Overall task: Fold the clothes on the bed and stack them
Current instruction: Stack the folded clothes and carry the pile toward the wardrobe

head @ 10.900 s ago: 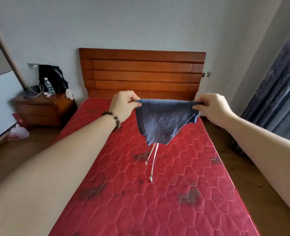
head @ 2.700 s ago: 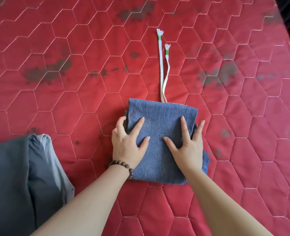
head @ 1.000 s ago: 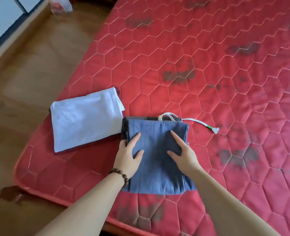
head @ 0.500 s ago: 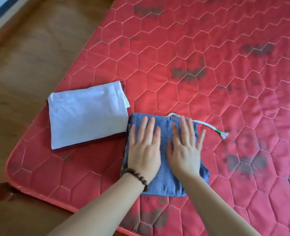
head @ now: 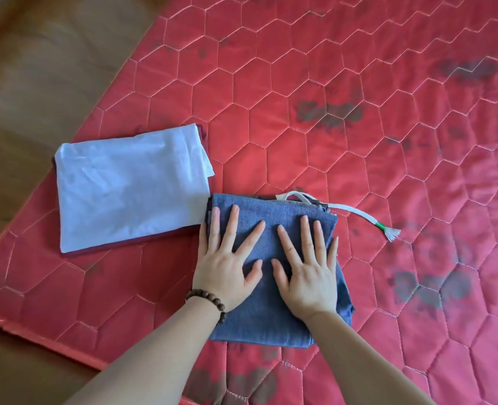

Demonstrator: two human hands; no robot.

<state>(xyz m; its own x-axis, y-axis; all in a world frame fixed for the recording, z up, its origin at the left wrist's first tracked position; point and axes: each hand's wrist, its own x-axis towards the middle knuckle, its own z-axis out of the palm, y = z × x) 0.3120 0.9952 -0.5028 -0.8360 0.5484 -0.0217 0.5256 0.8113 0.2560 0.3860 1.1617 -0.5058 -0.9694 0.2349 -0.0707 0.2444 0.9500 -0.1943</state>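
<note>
hands: we've got the left hand [head: 226,274] and right hand [head: 307,274] flat, fingers spread, pressing the folded blue garment [head: 271,314] | spot: near the corner of the red bed [head: 315,141] | drawstring [head: 361,216] pokes out its far right | neighbor: folded white garment [head: 128,185] just left, touching it

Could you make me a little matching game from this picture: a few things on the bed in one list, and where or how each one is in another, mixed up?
Things:
1. folded blue garment
2. folded white garment
3. drawstring
4. bead bracelet

States:
A. on the left wrist
B. trailing onto the mattress
C. near the mattress corner, untouched
D. pressed flat under both hands

Pairs: 1-D, 2-C, 3-B, 4-A
</note>
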